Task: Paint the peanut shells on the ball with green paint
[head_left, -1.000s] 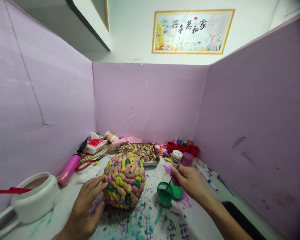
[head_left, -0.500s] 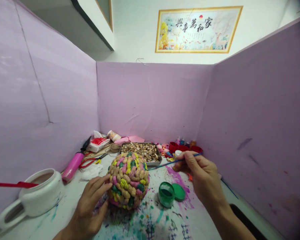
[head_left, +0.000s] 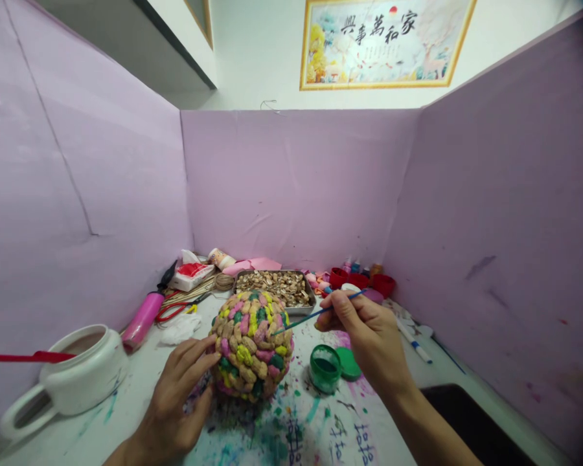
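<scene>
Peanut ball (head_left: 251, 353) sits on the table (head_left: 136, 404), left of & lower than the grip of R hand (head_left: 362, 330), which is pinched firmly on the brush (head_left: 302, 320); tip's at the shells, can't tell if touching. L hand (head_left: 175, 391), fingers apart, rests lightly on the ball's left side. Round base could prob. roll if that light hold slips, smearing paint onto pink/yellow shells. Uncapped jar (head_left: 325, 370), nearside of the grip, might tip if R wrist drops.
</scene>
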A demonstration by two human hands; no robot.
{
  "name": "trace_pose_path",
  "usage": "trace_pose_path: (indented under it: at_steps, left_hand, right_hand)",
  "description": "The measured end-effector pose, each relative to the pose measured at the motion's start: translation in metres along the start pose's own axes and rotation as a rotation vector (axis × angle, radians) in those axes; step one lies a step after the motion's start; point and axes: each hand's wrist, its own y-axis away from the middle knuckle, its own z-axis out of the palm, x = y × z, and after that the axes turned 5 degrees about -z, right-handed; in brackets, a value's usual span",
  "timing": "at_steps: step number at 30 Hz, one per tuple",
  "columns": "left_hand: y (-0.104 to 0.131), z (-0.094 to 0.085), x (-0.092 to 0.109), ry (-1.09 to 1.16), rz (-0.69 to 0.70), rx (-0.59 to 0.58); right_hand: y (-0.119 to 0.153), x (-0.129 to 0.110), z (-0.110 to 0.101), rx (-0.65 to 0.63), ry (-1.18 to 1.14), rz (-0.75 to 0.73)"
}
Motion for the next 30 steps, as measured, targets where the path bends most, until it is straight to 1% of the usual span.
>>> trace_pose_path:
  at_steps: [3,9,13,17,21,25,30]
  left_hand:
    - [0.0007,0.0,-0.0017,0.002,0.004,-0.014]
    - [0.0013,0.0005,-0.0031,0.025,0.002,-0.021]
    - [0.0016,0.0009,-0.0036,0.016,-0.003,-0.016]
    - [0.0009,0.0007,-0.0038,0.021,0.001,-0.023]
    - [-0.0004,0.0,-0.0037,0.017,0.031,-0.025]
    - [-0.0005,-0.0011,-0.0064,-0.007,0.061,-0.036]
    - [-0.0018,-0.0037,-0.0093,-0.034,0.1,-0.06]
  right_hand:
    - [-0.0006,0.0019,0.0037,0.001,-0.03,0.042]
    - [-0.0047,0.0083,0.0032,0.063,-0.064,0.087]
    - [-0.0059,0.0104,0.0008,0.079,-0.053,0.087]
    - [-0.0045,0.0058,0.001,0.068,-0.087,0.103]
    - [-0.0023,0.001,0.0016,0.054,-0.12,0.117]
    - [-0.0026,0.0038,0.0019,0.026,-0.134,0.119]
    - [-0.0053,0.0095,0.0004,0.079,-0.114,0.086]
